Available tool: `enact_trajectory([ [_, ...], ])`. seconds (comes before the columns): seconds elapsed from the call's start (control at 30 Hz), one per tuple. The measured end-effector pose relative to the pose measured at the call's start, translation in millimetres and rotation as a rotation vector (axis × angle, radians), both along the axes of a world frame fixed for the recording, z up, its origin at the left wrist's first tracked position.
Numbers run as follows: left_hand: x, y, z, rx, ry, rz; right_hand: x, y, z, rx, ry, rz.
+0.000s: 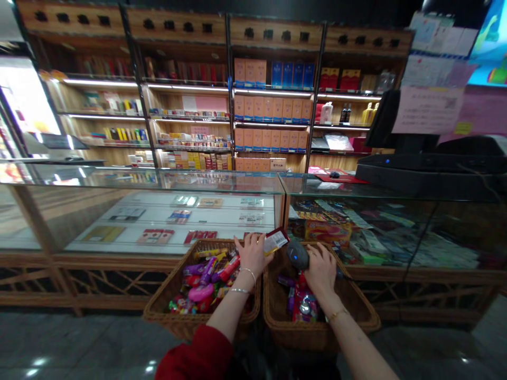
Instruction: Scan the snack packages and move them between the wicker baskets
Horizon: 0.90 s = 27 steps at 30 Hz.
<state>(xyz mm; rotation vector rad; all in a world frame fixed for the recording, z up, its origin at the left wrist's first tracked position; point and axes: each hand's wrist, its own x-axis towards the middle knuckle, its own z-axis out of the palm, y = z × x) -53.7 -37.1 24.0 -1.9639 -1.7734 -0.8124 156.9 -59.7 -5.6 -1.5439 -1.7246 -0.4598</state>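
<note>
My left hand [252, 254] grips a small flat packet [276, 240] with a barcode, dark red along its edge. It is held above the inner rims of two wicker baskets. Closed round a dark handheld barcode scanner [297, 255] with a blue light, my right hand [319, 268] is over the right basket [358, 303]. The scanner's head points toward the packet, close beside it. Many bright candy packages [202, 293] fill the left basket [158, 295]. Fewer colourful packages [304, 307] lie in the right one, partly hidden by my right hand and forearm.
Behind the baskets stands a glass display counter [178, 179] with flat packs inside. A monitor [382, 119] and a black machine [420, 174] rest on its right part. Shelves [273, 95] of boxes line the back wall. A dark cable [415, 243] hangs down the counter front.
</note>
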Motion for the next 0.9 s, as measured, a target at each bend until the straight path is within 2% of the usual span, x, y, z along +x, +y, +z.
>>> enact_trajectory([
  [0.3,-18,-20,5.8,0.017,-0.038,0.057,-12,-4,6.8,0.026,-0.025,0.030],
  [0.57,-51,-37,9.0,0.027,-0.064,0.159,-25,-9,8.5,0.009,-0.056,0.038],
  [0.9,-83,-45,-3.0,0.066,-0.116,0.389,-30,-11,7.4,0.018,-0.060,0.057],
])
